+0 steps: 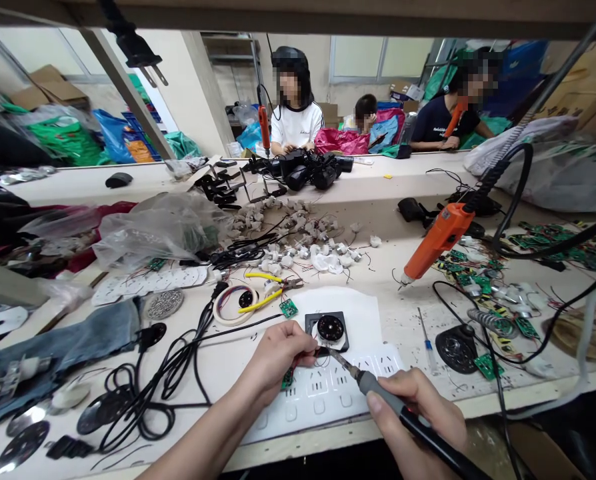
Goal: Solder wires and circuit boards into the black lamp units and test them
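Note:
My left hand [278, 353] pinches a small green circuit board [287, 378] just above a white power strip cover [328, 393]. My right hand [418, 413] grips a grey-handled soldering iron [378, 390], its tip [328, 352] reaching up to the fingers of my left hand. Directly behind the tip sits a black square part with a round speaker [329, 329] on a white sheet.
An orange electric screwdriver [435, 240] hangs over the right of the bench. Yellow-handled pliers [265, 290], black cables [178, 373], loose green boards [493, 320], small motors [298, 250] and a plastic bag [158, 230] crowd the table. Other people sit at the far bench.

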`<action>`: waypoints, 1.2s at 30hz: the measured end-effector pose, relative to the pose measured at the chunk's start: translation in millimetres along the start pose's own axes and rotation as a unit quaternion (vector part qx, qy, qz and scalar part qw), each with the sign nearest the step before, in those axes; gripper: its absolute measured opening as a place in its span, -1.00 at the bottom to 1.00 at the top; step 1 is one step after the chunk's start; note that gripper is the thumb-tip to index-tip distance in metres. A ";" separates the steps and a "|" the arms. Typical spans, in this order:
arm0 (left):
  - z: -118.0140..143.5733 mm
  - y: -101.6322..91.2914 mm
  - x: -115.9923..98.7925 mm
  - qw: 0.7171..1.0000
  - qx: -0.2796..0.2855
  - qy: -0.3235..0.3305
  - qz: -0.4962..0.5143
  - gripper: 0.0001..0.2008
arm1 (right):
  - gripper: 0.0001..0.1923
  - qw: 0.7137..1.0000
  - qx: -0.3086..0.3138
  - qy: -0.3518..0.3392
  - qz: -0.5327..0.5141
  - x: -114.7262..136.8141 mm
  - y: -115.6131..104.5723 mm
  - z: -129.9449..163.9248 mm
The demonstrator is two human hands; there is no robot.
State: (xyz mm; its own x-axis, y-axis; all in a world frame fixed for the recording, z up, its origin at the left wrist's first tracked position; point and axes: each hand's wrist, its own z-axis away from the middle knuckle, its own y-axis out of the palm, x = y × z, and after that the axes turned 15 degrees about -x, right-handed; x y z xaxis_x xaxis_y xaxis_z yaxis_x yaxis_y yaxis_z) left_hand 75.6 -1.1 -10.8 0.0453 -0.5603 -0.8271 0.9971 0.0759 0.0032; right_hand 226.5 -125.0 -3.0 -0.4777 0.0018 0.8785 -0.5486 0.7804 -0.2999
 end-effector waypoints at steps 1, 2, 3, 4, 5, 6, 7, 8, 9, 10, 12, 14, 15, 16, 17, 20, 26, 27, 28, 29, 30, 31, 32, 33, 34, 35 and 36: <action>0.7 0.0 -0.2 1.000 -0.001 0.004 -0.003 -0.72 | -0.76 1.000 0.007 -0.002 0.003 0.6 0.7 -0.5; 1.4 0.1 -0.4 1.000 -0.001 0.006 -0.003 -0.72 | -0.76 1.000 0.012 -0.005 0.005 1.2 1.2 -0.9; 2.0 0.2 -0.6 1.000 0.000 0.008 -0.001 -0.72 | -0.75 1.000 0.017 -0.010 0.009 1.6 1.5 -1.3; 2.4 0.4 -0.7 1.000 0.000 0.009 0.001 -0.72 | -0.75 1.000 0.021 -0.016 0.013 1.8 1.8 -1.8; 2.7 0.6 -0.8 1.000 0.000 0.008 0.003 -0.72 | -0.75 0.999 0.024 -0.021 0.018 1.8 2.0 -2.2; 2.9 0.8 -0.9 1.000 -0.001 0.008 0.004 -0.73 | -0.75 0.999 0.026 -0.025 0.022 1.7 2.3 -2.7; 2.9 1.0 -0.8 1.000 -0.002 0.008 0.005 -0.73 | -0.75 0.999 0.027 -0.028 0.025 1.3 2.7 -3.1; 2.9 1.1 -0.8 1.000 -0.003 0.008 0.004 -0.72 | -0.75 0.999 0.026 -0.031 0.028 0.6 3.2 -3.4; 2.8 1.2 -0.8 1.000 -0.003 0.008 0.004 -0.72 | -0.75 0.999 0.024 -0.033 0.031 -0.2 3.8 -3.6; 2.7 1.2 -0.8 1.000 -0.003 0.008 0.004 -0.72 | -0.75 0.999 0.021 -0.036 0.032 -1.1 4.4 -3.6; 2.3 1.0 -0.7 1.000 -0.001 0.007 0.003 -0.73 | -0.74 0.998 0.018 -0.042 0.032 -3.1 5.5 -3.0; 2.0 0.9 -0.5 1.000 0.000 0.006 0.002 -0.74 | -0.74 0.998 0.019 -0.044 0.030 -4.4 5.9 -1.9; 1.8 1.0 -0.3 1.000 0.000 0.006 0.002 -0.75 | -0.74 0.998 0.020 -0.043 0.028 -4.7 5.9 -1.2; 1.6 1.1 -0.1 1.000 -0.001 0.006 0.003 -0.75 | -0.74 0.999 0.021 -0.042 0.027 -4.7 5.7 -0.6; 1.5 1.2 0.1 1.000 -0.002 0.006 0.004 -0.75 | -0.75 0.999 0.021 -0.041 0.025 -4.6 5.4 0.0; 1.8 1.9 0.3 1.000 -0.005 0.006 0.008 -0.77 | -0.76 0.999 0.019 -0.038 0.022 -4.0 4.8 1.3; 3.4 2.6 -1.2 1.000 -0.010 0.007 0.008 -0.78 | -0.75 0.999 0.011 -0.029 0.019 -6.1 6.7 2.3; 3.5 2.6 -1.4 1.000 -0.010 0.007 0.008 -0.78 | -0.75 0.999 0.008 -0.028 0.020 -6.4 7.0 2.4; 3.5 2.5 -1.5 1.000 -0.009 0.006 0.008 -0.78 | -0.75 0.999 0.006 -0.027 0.021 -6.3 7.1 2.5; 3.4 2.5 -1.6 1.000 -0.009 0.006 0.008 -0.78 | -0.76 0.999 0.005 -0.027 0.022 -6.0 7.0 2.6; 3.4 2.5 -1.6 1.000 -0.009 0.006 0.008 -0.78 | -0.77 0.999 0.005 -0.027 0.023 -5.4 6.7 2.6; 3.4 2.5 -1.6 1.000 -0.009 0.006 0.007 -0.79 | -0.77 0.999 0.007 -0.026 0.023 -4.6 6.3 2.6; 3.5 2.6 -1.7 1.000 -0.010 0.006 0.006 -0.79 | -0.78 0.999 0.011 -0.025 0.021 -3.7 5.8 2.6; 3.5 2.7 -1.8 1.000 -0.010 0.007 0.005 -0.79 | -0.78 0.999 0.016 -0.024 0.019 -2.7 5.2 2.5; 3.6 2.8 -1.9 1.000 -0.011 0.007 0.004 -0.79 | -0.78 0.999 0.020 -0.023 0.018 -1.7 4.8 2.5; 3.7 2.9 -2.0 1.000 -0.012 0.007 0.003 -0.79 | -0.78 0.999 0.025 -0.023 0.018 -0.8 4.5 2.6; 3.8 3.0 -2.1 1.000 -0.013 0.007 0.003 -0.78 | -0.78 0.999 0.027 -0.023 0.018 0.0 4.3 2.6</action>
State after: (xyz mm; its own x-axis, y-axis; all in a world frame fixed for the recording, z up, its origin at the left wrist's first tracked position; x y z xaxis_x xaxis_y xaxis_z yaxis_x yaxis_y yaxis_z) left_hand 78.8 -2.8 -7.0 0.0498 -0.5480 -0.8350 0.9950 0.0996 -0.0061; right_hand 222.3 -123.3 -5.2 -0.5277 -0.0003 0.8494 -0.5668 0.7449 -0.3519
